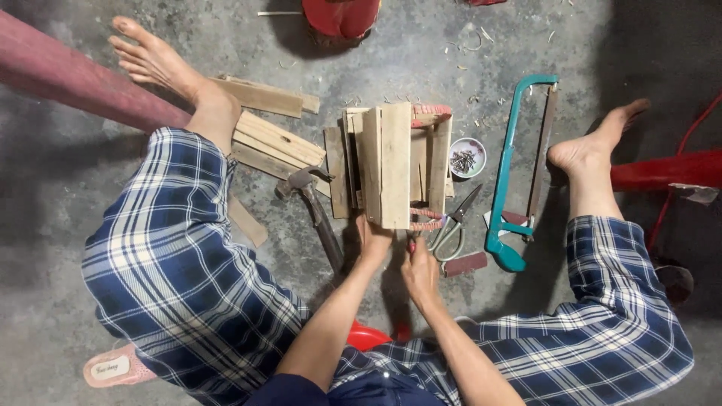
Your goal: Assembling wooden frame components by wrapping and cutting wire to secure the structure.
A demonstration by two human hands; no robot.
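Stiff, light-looking wooden slat frame [395, 162] on the floor — best held by its near 6 o'clock edge. Left hand [374, 242] clamped there; right hand [419, 269] just beside, grip unclear.

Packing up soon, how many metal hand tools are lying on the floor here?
3: hammer left of the wooden frame, shears right of it, hacksaw farther right. Others may be hidden.

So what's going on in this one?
A person sits on a concrete floor over a small frame of wooden slats. The left hand presses on the near end of a slat; the right hand is at the frame's near edge, though what it holds is unclear. A hammer, scissors, a teal hacksaw, a bowl of nails and spare boards lie around.
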